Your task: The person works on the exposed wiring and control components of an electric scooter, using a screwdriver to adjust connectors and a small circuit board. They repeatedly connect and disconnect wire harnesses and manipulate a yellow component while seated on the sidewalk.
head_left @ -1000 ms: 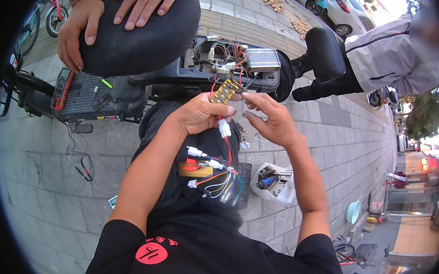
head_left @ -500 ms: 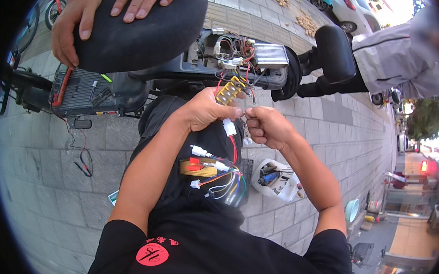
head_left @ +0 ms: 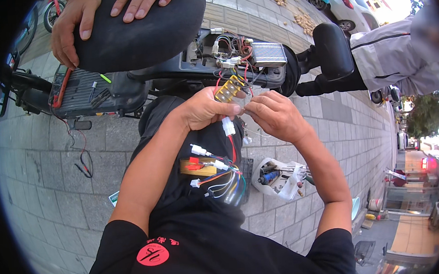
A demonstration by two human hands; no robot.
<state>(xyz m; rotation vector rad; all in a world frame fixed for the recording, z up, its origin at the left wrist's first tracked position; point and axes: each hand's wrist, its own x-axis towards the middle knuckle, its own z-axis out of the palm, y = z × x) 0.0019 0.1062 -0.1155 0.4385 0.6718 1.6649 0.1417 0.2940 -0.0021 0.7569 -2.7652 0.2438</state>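
My left hand (head_left: pixel 208 110) is closed around a yellow terminal block (head_left: pixel 228 89) with metal screws and several coloured wires. Close beside its thumb, my right hand (head_left: pixel 277 116) pinches something too small to make out; a thin pale strand shows below those fingers. Under the left hand hangs a white plug connector (head_left: pixel 228 126) on red wires. A gold-coloured box (head_left: pixel 193 168) lies at my lap, with a bundle of coloured leads (head_left: pixel 228 181) ending in white and red plugs. Just beyond my hands, a scooter's opened body (head_left: pixel 174 69) exposes tangled wiring (head_left: pixel 231 48) and a silver finned box (head_left: pixel 268 53).
Another person's hands (head_left: pixel 77 32) rest on a black scooter seat (head_left: pixel 141 30) at upper left. A white tub (head_left: pixel 279 191) of tools stands on the paving at right. Red-handled tool (head_left: pixel 62 88) and pens lie on the footboard. Someone in grey (head_left: pixel 384 59) is at far right.
My right hand has turned over, its back now facing up, and shifted slightly up and right. My left hand still holds the terminal block in nearly the same place.
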